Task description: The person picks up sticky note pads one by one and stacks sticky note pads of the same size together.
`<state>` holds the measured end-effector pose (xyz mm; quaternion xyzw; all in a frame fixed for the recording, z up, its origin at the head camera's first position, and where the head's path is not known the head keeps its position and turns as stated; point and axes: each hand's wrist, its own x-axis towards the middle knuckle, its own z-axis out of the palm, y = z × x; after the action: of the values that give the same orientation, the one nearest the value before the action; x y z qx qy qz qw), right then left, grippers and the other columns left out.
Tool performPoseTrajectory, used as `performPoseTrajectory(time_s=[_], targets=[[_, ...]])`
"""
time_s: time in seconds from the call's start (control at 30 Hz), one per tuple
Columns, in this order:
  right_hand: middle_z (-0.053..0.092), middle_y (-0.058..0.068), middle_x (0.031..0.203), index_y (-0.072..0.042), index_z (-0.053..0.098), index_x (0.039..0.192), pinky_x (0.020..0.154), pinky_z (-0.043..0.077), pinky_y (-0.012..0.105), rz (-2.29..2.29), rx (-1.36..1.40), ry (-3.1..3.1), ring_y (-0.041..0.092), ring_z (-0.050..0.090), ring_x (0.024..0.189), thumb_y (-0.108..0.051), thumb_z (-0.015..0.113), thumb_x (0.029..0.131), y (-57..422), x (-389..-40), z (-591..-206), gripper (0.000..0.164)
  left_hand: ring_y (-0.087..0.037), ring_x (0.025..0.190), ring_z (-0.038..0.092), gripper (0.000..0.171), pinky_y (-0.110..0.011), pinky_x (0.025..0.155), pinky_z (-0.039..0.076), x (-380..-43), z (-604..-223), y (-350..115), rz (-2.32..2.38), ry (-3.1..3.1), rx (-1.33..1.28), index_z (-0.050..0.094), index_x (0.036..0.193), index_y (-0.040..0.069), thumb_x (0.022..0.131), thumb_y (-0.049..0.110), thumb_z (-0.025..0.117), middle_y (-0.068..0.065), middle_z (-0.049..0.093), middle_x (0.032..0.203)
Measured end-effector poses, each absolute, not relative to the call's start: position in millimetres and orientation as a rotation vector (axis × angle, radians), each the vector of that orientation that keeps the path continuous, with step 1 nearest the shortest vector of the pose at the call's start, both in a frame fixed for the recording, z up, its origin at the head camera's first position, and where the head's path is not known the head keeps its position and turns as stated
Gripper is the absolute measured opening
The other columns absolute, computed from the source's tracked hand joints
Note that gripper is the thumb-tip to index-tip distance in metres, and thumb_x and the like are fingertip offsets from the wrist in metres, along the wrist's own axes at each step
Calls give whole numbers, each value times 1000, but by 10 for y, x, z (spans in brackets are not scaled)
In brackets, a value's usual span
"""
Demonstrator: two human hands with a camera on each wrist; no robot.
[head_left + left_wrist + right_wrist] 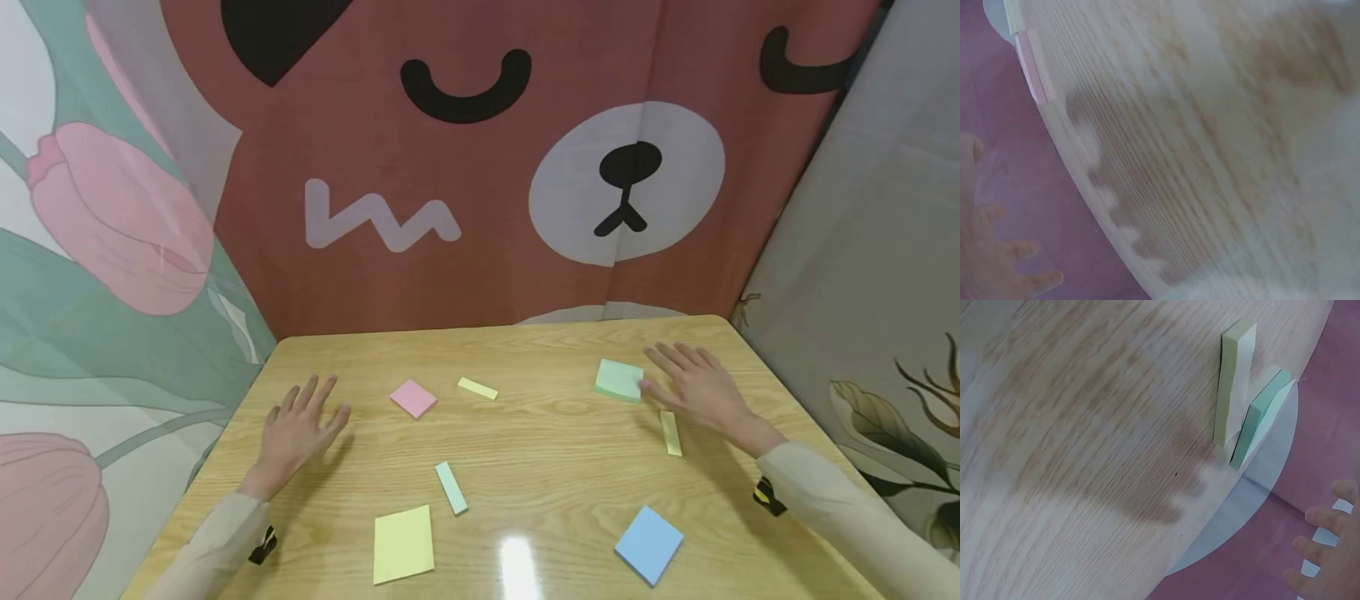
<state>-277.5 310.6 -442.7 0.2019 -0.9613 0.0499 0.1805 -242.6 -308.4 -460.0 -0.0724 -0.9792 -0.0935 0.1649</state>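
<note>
My left hand (295, 433) hovers over the left side of the table with its fingers spread, holding nothing. Nearest to it on the table is a pink sticky-note pad (413, 399). Over at the right, my right hand (697, 390) is also spread and holds nothing. Its thumb tip overlaps the edge of a green sticky-note pad (619, 380) in the head view; the right wrist view shows the fingers raised apart from that pad (1263, 419). Just below this hand lies a narrow yellow sticky-note strip pad (671, 433), seen also in the right wrist view.
Toward the front lie a large yellow sticky-note pad (403, 545) and a blue one (649, 546). Between them and the back are a pale green strip pad (452, 488) and another yellow strip pad (477, 388). A bear-print curtain (480, 283) hangs behind the wooden table (540, 467).
</note>
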Motion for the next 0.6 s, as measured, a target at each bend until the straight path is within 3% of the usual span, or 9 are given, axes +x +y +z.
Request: performPoseTrajectory(time_s=[0.6], targets=[[39, 14, 133, -15, 38, 135, 96, 20, 55, 131, 660, -2661, 38, 29, 123, -55, 48, 83, 2993, -2778, -4489, 66, -43, 116, 34, 66, -66, 78, 31, -2373, -4564, -2991, -282, -2850, -199, 27, 139, 23, 85, 60, 35, -16, 32, 138]])
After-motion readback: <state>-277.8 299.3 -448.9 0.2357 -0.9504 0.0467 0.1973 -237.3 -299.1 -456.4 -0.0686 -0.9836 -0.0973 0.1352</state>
